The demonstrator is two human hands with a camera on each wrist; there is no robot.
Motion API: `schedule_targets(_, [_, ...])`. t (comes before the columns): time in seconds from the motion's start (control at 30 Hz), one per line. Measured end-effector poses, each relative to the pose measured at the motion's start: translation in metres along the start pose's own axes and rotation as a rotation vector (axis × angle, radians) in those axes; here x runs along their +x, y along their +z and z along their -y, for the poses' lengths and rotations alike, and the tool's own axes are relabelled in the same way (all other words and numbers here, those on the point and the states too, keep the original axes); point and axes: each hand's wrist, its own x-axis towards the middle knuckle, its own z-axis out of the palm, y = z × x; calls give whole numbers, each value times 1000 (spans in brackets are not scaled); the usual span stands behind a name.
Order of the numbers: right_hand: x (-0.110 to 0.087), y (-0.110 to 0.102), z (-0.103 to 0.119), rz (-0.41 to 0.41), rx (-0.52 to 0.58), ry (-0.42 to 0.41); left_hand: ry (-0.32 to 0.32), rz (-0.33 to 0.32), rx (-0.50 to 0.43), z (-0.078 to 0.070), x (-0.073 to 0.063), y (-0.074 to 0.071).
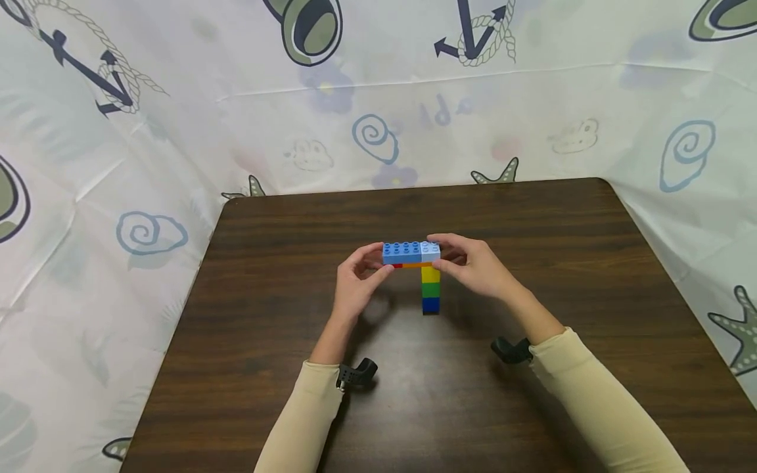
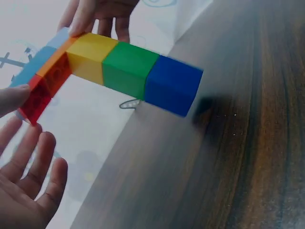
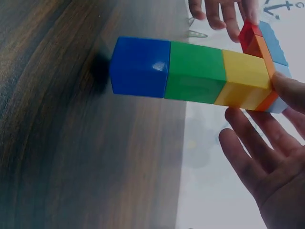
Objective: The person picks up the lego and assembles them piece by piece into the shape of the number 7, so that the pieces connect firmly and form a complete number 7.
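Note:
A toy-brick build stands in the middle of the head view. Its column stacks a dark blue brick, a green brick and a yellow brick. On top, a thin orange brick and a thin red brick reach out to the left. Over them lie a light blue brick and a smaller pale blue brick. My left hand pinches the left end, thumb near the red brick. At the right end, above the column, my right hand grips the pale blue brick.
The dark wooden table spreads around the build, its far edge behind both hands. A white printed cloth hangs behind and at the sides. Black wrist devices sit below both hands.

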Motion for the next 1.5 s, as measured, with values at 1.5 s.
schedule_targets(1.5, [4, 40, -43, 19, -45, 430, -308, 32, 293, 63, 6, -3])
